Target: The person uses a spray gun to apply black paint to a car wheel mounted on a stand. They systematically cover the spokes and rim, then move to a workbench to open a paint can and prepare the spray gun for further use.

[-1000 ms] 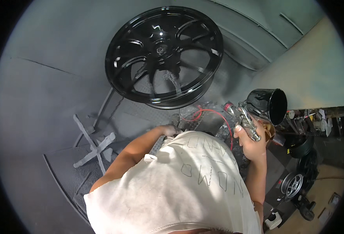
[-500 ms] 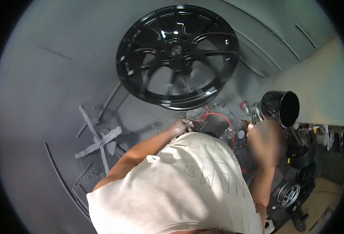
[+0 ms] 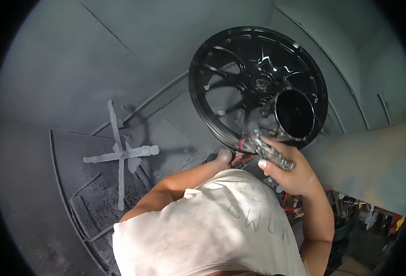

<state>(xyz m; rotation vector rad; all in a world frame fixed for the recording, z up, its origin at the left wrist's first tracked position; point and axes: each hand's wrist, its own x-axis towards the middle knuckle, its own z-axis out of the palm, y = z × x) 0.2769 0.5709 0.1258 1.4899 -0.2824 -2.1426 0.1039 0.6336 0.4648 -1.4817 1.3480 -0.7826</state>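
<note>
Evidently wrapped round the metal, the right hand (image 3: 299, 175) is holding a spray gun (image 3: 274, 155)

Its thumb is pressing along the near side of the gun while a finger is reaching over the top, so the grip is closing on the metal body; the remaining fingers are hiding from view. That wrap is probably steadying the weight of the black cup (image 3: 272, 119), which is standing beyond the knuckles, fixed to the gun. The cup's mouth is facing the camera with no lid showing. Black coating is covering its walls, and the inside is looking so dark that I cannot tell whether any liquid is lying there.

Behind the cup, the glossy black wheel (image 3: 261, 83) is presenting its spoked face upward at a tilt; the cup is covering part of its lower right. Whatever is supporting the wheel is hiding beneath it, presumably lifting its face within reach.

The left hand (image 3: 224, 157) is hovering by the wheel's lower rim, close to a red hose (image 3: 246, 158); I cannot tell whether its fingers are pinching anything. Farther left, a grey-crusted cross-shaped stand (image 3: 121, 155) is standing well apart, bearing nothing.
</note>
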